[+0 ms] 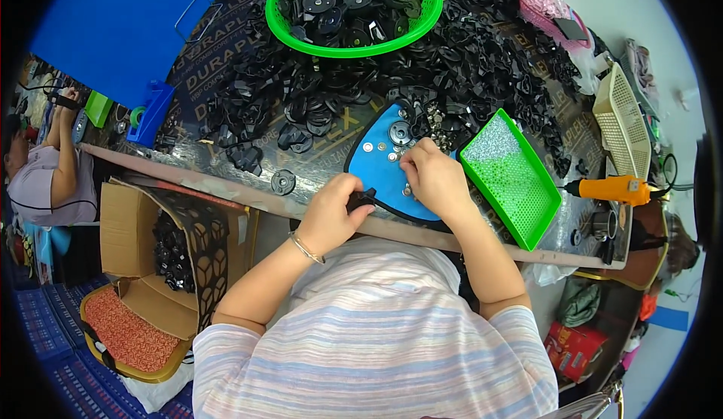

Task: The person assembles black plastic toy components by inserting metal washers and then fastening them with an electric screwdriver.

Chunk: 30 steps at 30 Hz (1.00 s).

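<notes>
My left hand (329, 216), a bangle on its wrist, grips a small black plastic part (362, 199) between thumb and fingers at the table's near edge. My right hand (437, 180) is over a blue mat (369, 164) with black edging. Its thumb and fingertips are pinched together, and whatever they hold is hidden. Small round metal pieces (367, 147) are scattered on the mat close to those fingertips. Farther up the mat is a larger round part (400, 133), dark with a silvery face. A heap of small metal pieces (434, 121) lies at the mat's far right.
Right of the mat, a green tray (520, 189) holds tiny silvery pieces. Black plastic parts (301, 99) cover much of the table below a full green basket (354, 52). An orange-handled power tool (614, 189) lies at the right. A co-worker (56, 167) sits at far left.
</notes>
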Motion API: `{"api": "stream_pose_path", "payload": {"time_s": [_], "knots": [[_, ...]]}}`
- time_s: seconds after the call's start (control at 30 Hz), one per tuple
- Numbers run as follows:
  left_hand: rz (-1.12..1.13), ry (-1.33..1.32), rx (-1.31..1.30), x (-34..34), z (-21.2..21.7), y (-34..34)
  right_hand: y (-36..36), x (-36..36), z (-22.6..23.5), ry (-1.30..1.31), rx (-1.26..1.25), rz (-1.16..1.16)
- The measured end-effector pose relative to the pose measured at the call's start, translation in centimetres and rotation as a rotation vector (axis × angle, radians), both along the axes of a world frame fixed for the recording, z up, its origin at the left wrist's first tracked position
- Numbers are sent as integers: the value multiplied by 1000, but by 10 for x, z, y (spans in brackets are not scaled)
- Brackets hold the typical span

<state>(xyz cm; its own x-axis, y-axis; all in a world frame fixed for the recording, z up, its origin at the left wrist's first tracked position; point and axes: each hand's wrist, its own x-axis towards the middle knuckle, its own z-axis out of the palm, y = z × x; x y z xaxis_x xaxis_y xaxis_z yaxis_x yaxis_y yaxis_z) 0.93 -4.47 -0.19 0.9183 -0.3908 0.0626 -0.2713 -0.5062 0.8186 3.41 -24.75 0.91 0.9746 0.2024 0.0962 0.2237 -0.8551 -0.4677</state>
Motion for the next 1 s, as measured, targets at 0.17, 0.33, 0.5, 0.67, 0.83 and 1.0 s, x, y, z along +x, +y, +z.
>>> {"api": "stream_pose_path", "payload": {"time_s": [0.17, 0.33, 0.5, 0.67, 0.83, 1.0], "knots": [[109, 757, -649, 7, -1, 3, 4, -3, 0, 169, 49, 117], [122, 1002, -921, 6, -3, 2, 4, -4, 16, 240, 327, 20], [81, 1127, -1103, 2, -5, -5, 8, -7, 36, 402, 511, 140], [43, 1151, -1129, -2, -5, -9, 13, -10, 38, 283, 305, 141], [75, 1174, -1201, -4, -5, -9, 20, -17, 37, 105, 267, 107], [100, 1197, -1223, -4, 0, -8, 22, -20, 37, 69, 286, 128]]}}
